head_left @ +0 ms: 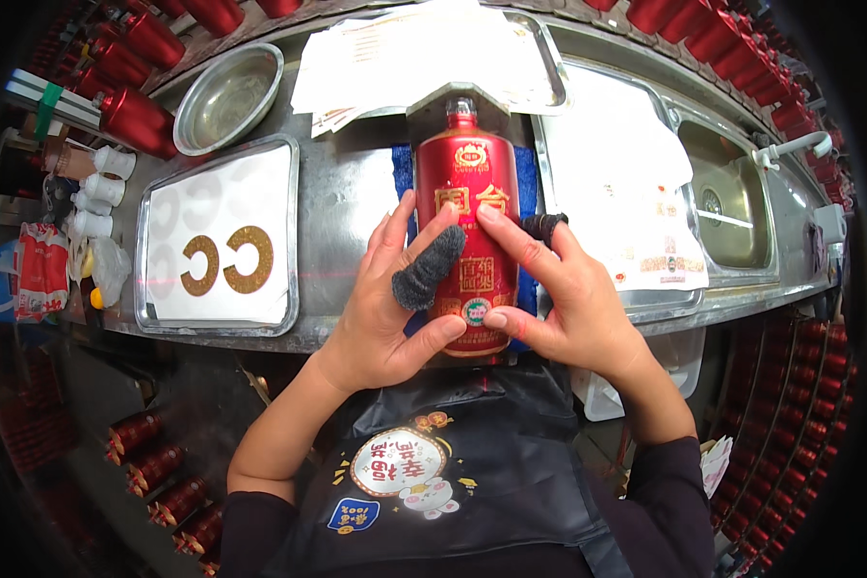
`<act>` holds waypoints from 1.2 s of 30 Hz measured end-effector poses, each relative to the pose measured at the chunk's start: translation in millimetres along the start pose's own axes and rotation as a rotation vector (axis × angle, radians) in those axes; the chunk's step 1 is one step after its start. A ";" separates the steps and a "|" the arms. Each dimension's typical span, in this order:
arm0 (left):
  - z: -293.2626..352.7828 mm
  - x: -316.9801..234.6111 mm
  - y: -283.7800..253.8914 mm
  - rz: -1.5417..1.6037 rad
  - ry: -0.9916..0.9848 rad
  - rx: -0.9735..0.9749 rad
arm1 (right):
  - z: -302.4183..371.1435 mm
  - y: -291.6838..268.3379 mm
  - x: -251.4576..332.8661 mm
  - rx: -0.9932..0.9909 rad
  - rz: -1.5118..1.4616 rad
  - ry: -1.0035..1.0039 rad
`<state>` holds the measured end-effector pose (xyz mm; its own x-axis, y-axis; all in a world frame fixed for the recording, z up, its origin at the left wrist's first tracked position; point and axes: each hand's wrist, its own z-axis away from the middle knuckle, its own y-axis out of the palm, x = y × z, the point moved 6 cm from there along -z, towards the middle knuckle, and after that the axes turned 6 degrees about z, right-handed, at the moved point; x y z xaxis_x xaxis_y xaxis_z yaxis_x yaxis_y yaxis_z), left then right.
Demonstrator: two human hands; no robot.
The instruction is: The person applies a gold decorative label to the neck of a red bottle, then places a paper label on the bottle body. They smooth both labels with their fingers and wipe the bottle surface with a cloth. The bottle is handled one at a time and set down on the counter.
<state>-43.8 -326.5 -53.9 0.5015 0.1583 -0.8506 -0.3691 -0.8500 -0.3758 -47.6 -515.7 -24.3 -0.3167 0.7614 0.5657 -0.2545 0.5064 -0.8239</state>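
A red bottle (492, 252) with gold characters and a small round green-and-white label lies on its back, neck pointing away, on a blue cloth (527, 171). My left hand (387, 308) rests along its left side, fingers stretched, thumb near the lower label. A dark grey knitted sleeve (428, 268) covers one of its fingers. From the right, my right hand (576, 301) touches the front with spread fingertips: the index finger at the gold characters, the thumb beside the round label. A black band (545, 227) wraps another of its fingers. Behind the bottle's neck stands a grey metal support (494, 118).
On the left, a metal tray (147, 289) holds white paper with two gold C-shaped pieces (249, 260). Beyond are a metal bowl (185, 120) and stacked paper sheets (405, 63). Printed sheets (612, 173) and a sink (718, 236) lie right. Red bottles (137, 118) crowd the surroundings.
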 end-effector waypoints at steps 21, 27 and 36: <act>0.1 -0.7 0.3 0.051 -0.014 -0.007 | -0.7 4.3 -8.9 0.005 -0.061 0.021; -1.0 -0.2 0.1 0.035 0.024 0.002 | -3.3 1.1 -4.1 0.022 -0.043 0.023; 7.9 6.1 1.0 0.103 0.003 -0.032 | 2.8 6.0 -30.7 -0.070 -0.248 0.022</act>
<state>-47.3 -322.4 -62.3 0.4641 0.0676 -0.8832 -0.3938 -0.8774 -0.2741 -41.9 -537.1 -46.5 -0.2323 0.6184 0.7508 -0.2577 0.7052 -0.6605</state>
